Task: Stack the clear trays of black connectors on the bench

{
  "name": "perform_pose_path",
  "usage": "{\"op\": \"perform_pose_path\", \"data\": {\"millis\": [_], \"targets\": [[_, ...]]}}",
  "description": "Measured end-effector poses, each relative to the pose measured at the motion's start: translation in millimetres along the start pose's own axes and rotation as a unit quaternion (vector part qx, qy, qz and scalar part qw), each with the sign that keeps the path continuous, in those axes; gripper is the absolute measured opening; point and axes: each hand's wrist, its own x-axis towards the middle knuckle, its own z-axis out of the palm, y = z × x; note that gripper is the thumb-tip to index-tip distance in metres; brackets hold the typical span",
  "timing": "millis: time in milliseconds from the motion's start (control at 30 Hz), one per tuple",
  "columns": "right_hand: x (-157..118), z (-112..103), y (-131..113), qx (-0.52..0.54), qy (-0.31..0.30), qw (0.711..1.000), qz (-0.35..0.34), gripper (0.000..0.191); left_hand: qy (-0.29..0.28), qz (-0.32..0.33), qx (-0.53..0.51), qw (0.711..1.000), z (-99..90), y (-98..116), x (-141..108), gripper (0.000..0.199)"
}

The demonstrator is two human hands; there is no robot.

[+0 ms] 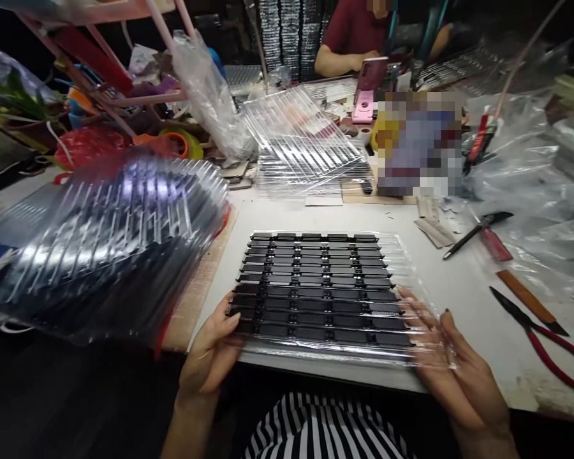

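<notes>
A clear plastic tray [406, 255] with rows of black rectangular parts [310, 290] lies between my hands, close to the front edge of the white table. My left hand [217, 344] grips its left side, thumb on top and fingers beneath. On the right, my right hand [459, 363] holds the tray's other end, its fingers partly seen through the clear plastic. The black parts sit in several neat rows. Left of the tray rises a stack of clear ribbed trays [115, 236], somewhat blurred.
More clear ribbed trays [306, 140] lie at the back, beside a pink phone stand [363, 107]. Red-handled pliers [530, 331], a brown-handled blade [530, 299] and cutters [488, 233] are on the right near plastic bags [521, 166]. A person in a dark red shirt [347, 32] sits opposite.
</notes>
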Motion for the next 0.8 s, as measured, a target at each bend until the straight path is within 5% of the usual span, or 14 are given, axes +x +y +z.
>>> {"op": "perform_pose_path", "data": {"millis": [367, 800], "targets": [[-1.6, 1.6, 0.1, 0.085, -0.051, 0.995, -0.004, 0.035, 0.088, -0.006, 0.0, 0.996, -2.3, 0.8, 6.0, 0.055], [-1.4, -4.1, 2.9, 0.055, -0.03, 0.998, -0.016, 0.042, 0.057, -0.01, -0.019, 0.998, -1.5, 2.0, 7.7, 0.059]]}}
